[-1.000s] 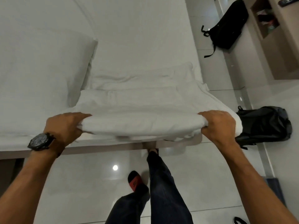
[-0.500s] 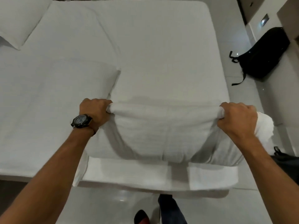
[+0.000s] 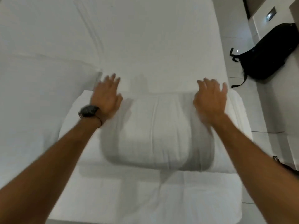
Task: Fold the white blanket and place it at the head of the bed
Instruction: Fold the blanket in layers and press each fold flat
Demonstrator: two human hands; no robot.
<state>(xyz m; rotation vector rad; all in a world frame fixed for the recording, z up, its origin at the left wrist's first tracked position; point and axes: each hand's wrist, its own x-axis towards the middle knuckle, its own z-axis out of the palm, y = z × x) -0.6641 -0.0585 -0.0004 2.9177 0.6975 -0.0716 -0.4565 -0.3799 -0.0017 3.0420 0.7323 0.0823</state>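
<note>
Both hands are flat and open now, fingers spread, the left hand [image 3: 106, 96] with its dark wristwatch [image 3: 88, 111] and the right hand [image 3: 210, 98] pressing on the far edge of the folded white blanket [image 3: 158, 131], gripping nothing. That thick bundle lies across the near end of the white-sheeted bed [image 3: 153, 38], its right end at the mattress edge and a plump white pillow [image 3: 40, 94] just beside its left. Plenty of bare sheet stretches beyond, a black backpack [image 3: 271, 52] sits on the pale tiled floor [image 3: 262, 113] to the right, and no writing is readable anywhere.
</note>
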